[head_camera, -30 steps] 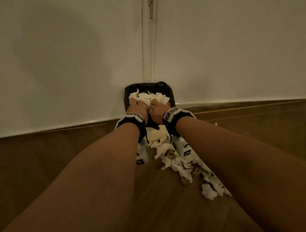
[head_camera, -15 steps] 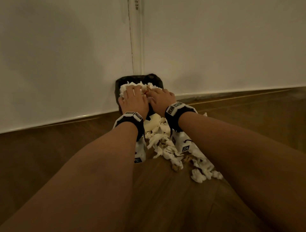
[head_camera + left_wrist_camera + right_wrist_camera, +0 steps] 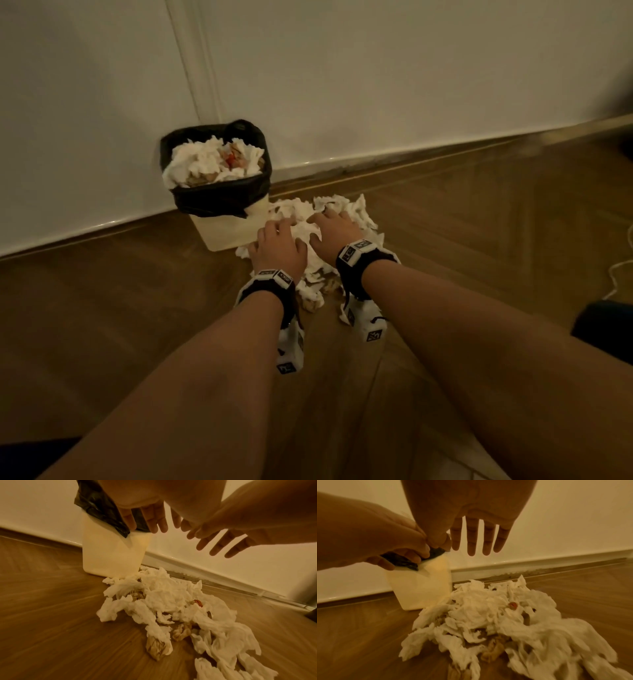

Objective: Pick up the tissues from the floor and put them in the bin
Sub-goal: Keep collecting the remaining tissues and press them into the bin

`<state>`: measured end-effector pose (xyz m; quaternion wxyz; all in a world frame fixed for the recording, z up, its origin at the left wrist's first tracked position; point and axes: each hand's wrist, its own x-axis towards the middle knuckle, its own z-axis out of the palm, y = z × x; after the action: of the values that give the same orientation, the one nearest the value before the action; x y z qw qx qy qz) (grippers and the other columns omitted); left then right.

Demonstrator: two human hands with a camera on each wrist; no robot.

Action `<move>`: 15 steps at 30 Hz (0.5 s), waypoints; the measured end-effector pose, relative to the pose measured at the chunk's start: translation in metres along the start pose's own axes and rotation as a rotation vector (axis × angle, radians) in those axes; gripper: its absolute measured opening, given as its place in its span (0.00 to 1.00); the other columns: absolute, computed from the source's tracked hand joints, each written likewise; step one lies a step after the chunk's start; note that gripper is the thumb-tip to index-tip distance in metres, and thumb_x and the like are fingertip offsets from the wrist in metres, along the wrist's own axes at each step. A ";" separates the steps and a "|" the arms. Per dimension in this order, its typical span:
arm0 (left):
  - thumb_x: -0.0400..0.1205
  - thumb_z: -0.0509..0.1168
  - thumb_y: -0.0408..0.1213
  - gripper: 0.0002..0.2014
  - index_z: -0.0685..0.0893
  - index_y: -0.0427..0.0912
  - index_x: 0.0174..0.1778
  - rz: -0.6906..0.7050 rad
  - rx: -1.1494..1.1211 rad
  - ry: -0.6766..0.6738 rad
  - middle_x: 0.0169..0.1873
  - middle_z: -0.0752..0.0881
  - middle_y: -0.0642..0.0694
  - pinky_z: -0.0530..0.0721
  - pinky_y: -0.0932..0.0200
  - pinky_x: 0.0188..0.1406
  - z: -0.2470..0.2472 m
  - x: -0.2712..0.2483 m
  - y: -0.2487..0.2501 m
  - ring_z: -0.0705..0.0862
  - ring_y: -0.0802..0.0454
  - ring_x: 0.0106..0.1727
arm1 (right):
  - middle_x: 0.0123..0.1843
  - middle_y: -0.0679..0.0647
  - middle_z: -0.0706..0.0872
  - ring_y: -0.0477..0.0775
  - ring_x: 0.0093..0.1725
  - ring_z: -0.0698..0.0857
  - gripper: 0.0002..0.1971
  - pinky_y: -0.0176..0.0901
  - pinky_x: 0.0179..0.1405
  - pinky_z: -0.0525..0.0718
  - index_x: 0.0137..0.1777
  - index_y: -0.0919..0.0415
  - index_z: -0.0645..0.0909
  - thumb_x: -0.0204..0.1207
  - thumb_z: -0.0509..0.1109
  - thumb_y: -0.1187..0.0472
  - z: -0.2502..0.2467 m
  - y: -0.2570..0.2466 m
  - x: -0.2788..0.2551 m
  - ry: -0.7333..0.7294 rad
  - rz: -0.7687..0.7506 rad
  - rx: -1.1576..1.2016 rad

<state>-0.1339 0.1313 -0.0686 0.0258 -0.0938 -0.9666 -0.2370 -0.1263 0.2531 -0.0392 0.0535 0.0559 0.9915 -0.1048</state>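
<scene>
A cream bin (image 3: 224, 228) with a black liner (image 3: 219, 198) stands against the wall, heaped with crumpled white tissues (image 3: 209, 161). Right of it, a loose pile of tissues (image 3: 356, 212) lies on the wooden floor, some pieces stained brown. My left hand (image 3: 279, 245) and right hand (image 3: 330, 228) hover side by side over that pile, palms down. In the left wrist view the left fingers (image 3: 152, 520) are straight and spread above the pile (image 3: 171, 608), holding nothing. The right wrist view shows the right fingers (image 3: 479, 539) equally straight and empty above the pile (image 3: 488, 615).
A white wall with a skirting board (image 3: 376, 154) runs behind the bin. A white cable (image 3: 620, 270) lies on the floor at far right, next to a dark object (image 3: 603, 329). Bare wooden floor (image 3: 102, 308) stretches left of the bin.
Both hands have left the top of the bin, where they pressed tissues down, and come down over the floor pile to its right. The tissues stay in the bin.
</scene>
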 end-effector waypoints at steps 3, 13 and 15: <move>0.81 0.57 0.44 0.19 0.71 0.51 0.69 0.001 0.020 -0.045 0.66 0.73 0.45 0.69 0.41 0.65 0.012 -0.001 0.000 0.72 0.43 0.68 | 0.72 0.55 0.73 0.62 0.72 0.69 0.22 0.58 0.66 0.74 0.74 0.51 0.69 0.81 0.58 0.51 0.012 0.015 -0.010 -0.019 0.045 0.021; 0.80 0.59 0.43 0.16 0.73 0.51 0.64 -0.022 0.126 -0.279 0.66 0.73 0.44 0.70 0.42 0.65 0.060 -0.007 -0.024 0.71 0.42 0.69 | 0.69 0.57 0.74 0.64 0.71 0.69 0.20 0.58 0.66 0.75 0.71 0.54 0.71 0.80 0.58 0.53 0.075 0.045 -0.025 -0.220 0.118 0.111; 0.80 0.60 0.44 0.14 0.75 0.52 0.62 0.012 0.168 -0.310 0.66 0.73 0.45 0.70 0.42 0.65 0.068 -0.009 -0.033 0.71 0.42 0.69 | 0.67 0.57 0.75 0.64 0.68 0.72 0.19 0.55 0.60 0.76 0.71 0.54 0.71 0.80 0.59 0.55 0.088 0.046 -0.026 -0.239 0.133 0.116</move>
<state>-0.1319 0.1328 -0.1451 -0.1146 -0.1324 -0.9748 -0.1381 -0.0869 0.2763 -0.1307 0.1749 0.1116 0.9643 -0.1643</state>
